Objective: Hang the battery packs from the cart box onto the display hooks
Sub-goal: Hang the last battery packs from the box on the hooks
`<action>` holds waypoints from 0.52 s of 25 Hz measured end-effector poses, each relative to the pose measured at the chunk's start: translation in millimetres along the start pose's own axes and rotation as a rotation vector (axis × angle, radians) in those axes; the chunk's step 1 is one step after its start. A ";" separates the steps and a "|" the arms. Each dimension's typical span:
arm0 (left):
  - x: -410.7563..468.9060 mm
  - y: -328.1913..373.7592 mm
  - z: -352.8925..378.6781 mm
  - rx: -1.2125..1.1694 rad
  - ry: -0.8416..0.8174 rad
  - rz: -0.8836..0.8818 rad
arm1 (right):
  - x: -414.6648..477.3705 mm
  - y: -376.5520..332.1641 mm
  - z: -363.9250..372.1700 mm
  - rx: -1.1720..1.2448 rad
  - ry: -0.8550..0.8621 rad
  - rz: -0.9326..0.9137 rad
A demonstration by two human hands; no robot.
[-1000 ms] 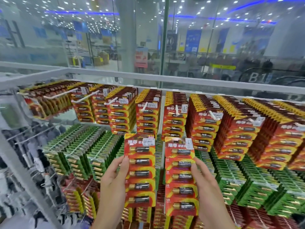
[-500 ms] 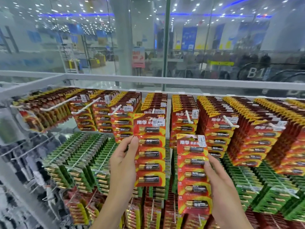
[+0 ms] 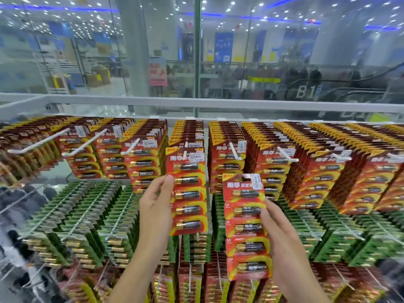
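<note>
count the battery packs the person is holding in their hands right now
2. One red pack is in the left hand, up at a top-row hook. The other red pack is in the right hand, lower down. Extra packs stacked behind could be hidden.

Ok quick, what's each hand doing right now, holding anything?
Left hand: grips a red battery pack by its left edge, up at the hook row.
Right hand: holds a second red pack, lower down.

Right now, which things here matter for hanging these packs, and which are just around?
In play:
left hand gripping left pack at a top-row hook
right hand holding right pack, still off any hook
red rows

Just around:
green packs
glass wall
rail
</note>
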State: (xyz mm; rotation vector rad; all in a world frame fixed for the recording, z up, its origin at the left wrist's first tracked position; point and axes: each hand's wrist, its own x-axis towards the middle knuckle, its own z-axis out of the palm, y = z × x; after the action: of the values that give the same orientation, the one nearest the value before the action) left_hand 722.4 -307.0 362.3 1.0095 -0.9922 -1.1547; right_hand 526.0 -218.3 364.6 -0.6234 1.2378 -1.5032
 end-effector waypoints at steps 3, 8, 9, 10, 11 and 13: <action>21.1 -1.3 5.1 0.066 -0.004 0.050 | -1.0 -2.9 0.5 -0.045 -0.026 -0.051; 36.9 -1.7 10.3 0.157 0.007 0.098 | -3.6 -14.7 15.1 -0.094 -0.081 -0.144; 36.7 -3.0 9.4 0.161 0.006 0.096 | -1.6 -15.0 18.4 -0.104 -0.069 -0.167; 37.3 -5.2 8.0 0.151 0.009 0.086 | -0.3 -16.1 21.8 -0.113 -0.058 -0.188; 37.6 -6.4 7.1 0.129 0.002 0.074 | 1.8 -16.4 24.1 -0.111 -0.061 -0.209; 38.6 -8.9 4.4 0.102 -0.004 0.068 | 3.4 -16.4 27.3 -0.110 -0.064 -0.236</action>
State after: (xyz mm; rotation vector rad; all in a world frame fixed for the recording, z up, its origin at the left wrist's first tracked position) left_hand 721.1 -346.6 358.3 1.0469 -1.0897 -1.0595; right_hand 542.2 -233.0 388.0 -0.9099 1.2365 -1.6025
